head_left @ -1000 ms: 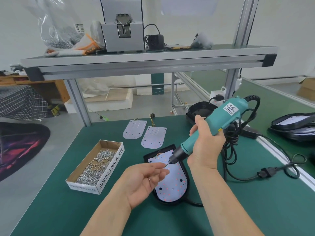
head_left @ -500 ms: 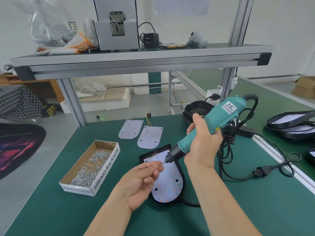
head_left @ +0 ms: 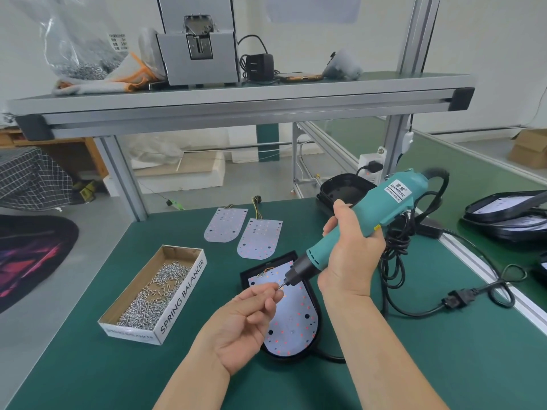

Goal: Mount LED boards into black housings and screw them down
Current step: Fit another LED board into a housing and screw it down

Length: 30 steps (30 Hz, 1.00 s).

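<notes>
A single wide-angle camera, worn on the person's head, looks forward and down across the green workbench (head_left: pixel 414 365) at close range. Both forearms enter from the bottom edge, and the left hand (head_left: pixel 242 324) and right hand (head_left: pixel 352 253) meet near mid-frame above the black housing (head_left: pixel 278 262). The lens takes in the aluminium shelf (head_left: pixel 236 105) bowed across the top, the grey floor (head_left: pixel 44 335) at left and a neighbouring bench (head_left: pixel 473 173) at right.
</notes>
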Available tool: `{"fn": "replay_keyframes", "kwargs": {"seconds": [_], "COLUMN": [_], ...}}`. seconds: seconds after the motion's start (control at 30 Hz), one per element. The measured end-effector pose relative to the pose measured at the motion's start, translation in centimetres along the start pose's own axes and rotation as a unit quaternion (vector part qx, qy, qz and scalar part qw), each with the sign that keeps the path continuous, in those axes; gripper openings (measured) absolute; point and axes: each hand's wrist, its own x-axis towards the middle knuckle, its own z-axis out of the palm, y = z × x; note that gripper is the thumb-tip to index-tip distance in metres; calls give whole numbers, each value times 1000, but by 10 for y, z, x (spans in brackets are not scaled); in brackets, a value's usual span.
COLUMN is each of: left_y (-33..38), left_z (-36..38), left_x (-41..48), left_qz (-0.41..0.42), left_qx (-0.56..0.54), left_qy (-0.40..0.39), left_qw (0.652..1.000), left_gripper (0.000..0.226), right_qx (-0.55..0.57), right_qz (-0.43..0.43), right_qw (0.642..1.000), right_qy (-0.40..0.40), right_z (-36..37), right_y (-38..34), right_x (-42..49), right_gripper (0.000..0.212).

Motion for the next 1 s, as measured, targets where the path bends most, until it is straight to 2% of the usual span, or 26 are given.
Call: {"fn": "replay_keyframes", "kwargs": {"seconds": [0.17, 0.33, 0.47, 0.63, 0.73, 0.83, 0.87, 0.97, 1.0], "left_y": [-2, -2, -7, -16, -19, -19, -18, -12, -10], "left_z": [0, 0, 3, 9, 8, 6, 6, 4, 3], "left_x": [1, 1, 3, 5, 4, 5, 5, 3, 2], "left_qz": [7, 17, 74, 188, 201, 205, 202, 172, 156], "left_qx": [-7, -4, 45, 92, 99, 118, 125, 137, 146], "left_qy": [2, -2, 13, 34, 38, 38, 36, 14, 13], "left_qw": [1000, 1000, 996, 977, 974, 971, 971, 975, 977], "left_gripper": [20, 23, 15, 9, 16, 13, 17, 55, 61], "right_qx": [-6, 0, -6, 3, 12, 8, 9, 13, 13], "right_qz": [-5, 4, 1, 36, 55, 51, 49, 48, 48], "right_qw": [1000, 1000, 1000, 995, 993, 994, 994, 995, 995], "right_qy": [0, 5, 28, 95, 104, 97, 93, 89, 89], "right_z": [1, 0, 2, 1, -2, -3, -2, 0, 0], "right_y": [1, 2, 7, 12, 16, 18, 18, 17, 17], "right_x": [-1, 2, 3, 9, 10, 9, 9, 10, 11], "right_gripper": [18, 31, 25, 20, 20, 21, 21, 22, 22]}}
